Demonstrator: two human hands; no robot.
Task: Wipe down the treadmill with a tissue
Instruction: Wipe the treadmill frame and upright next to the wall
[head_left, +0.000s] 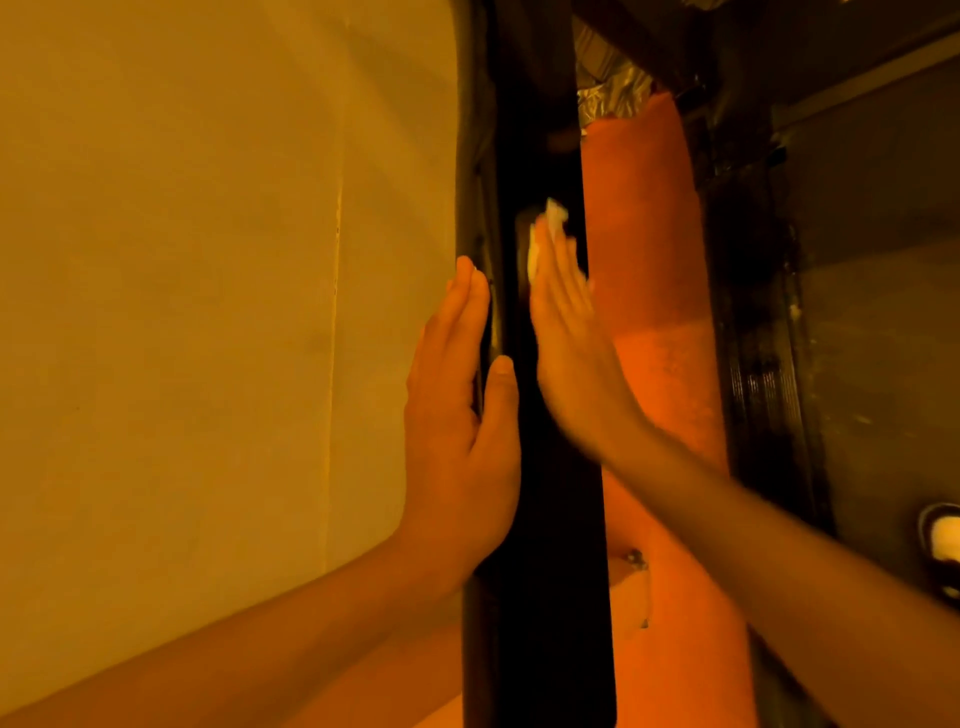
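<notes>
A tall black treadmill part (550, 571) stands upright in the middle of the view, seen edge on in dim orange light. My left hand (460, 415) lies flat against its left side, fingers straight, thumb on the front edge. My right hand (566, 332) presses a white tissue (553, 215) against the black surface with straight fingers. Only the tissue's upper end and left edge show past my fingertips.
A pale wall (208, 312) fills the left half. A rolled orange carpet (649, 322) stands just right of the treadmill, with crinkled foil (608, 98) above it. Dark framing and a grey panel (883, 312) sit on the right, with a small round object (943, 538) at the edge.
</notes>
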